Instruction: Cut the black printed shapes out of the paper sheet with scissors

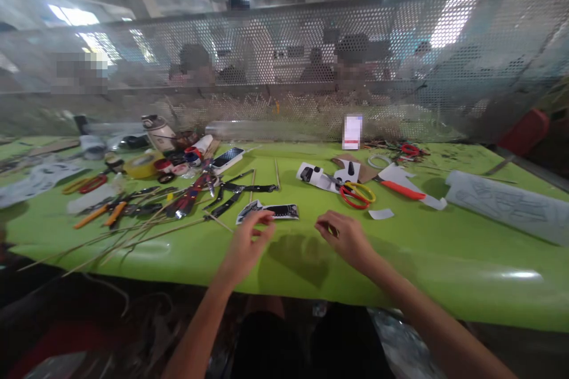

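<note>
My left hand [252, 238] hovers over the green table with its fingers bent and a gap between thumb and forefinger; nothing shows in it. Just behind its fingertips lies a printed paper cutout [285, 211] with a black picture. My right hand [344, 233] is raised to the right of it, fingers curled in a pinch; whatever they hold, if anything, is too small to make out. Beyond the right hand rest scissors [354, 195] with red and yellow handles, against a printed sheet [316, 176]. A black jointed frame [240, 188] of strips and sticks sits behind my left hand.
Left on the green table [427, 260] are orange-handled pliers [116, 213], thin sticks [128, 244], yellow tape [143, 164] and a phone [228, 157]. A red cutter [402, 190] and rolled paper [507, 204] lie right. A perforated metal screen [284, 41] stands behind, people beyond it.
</note>
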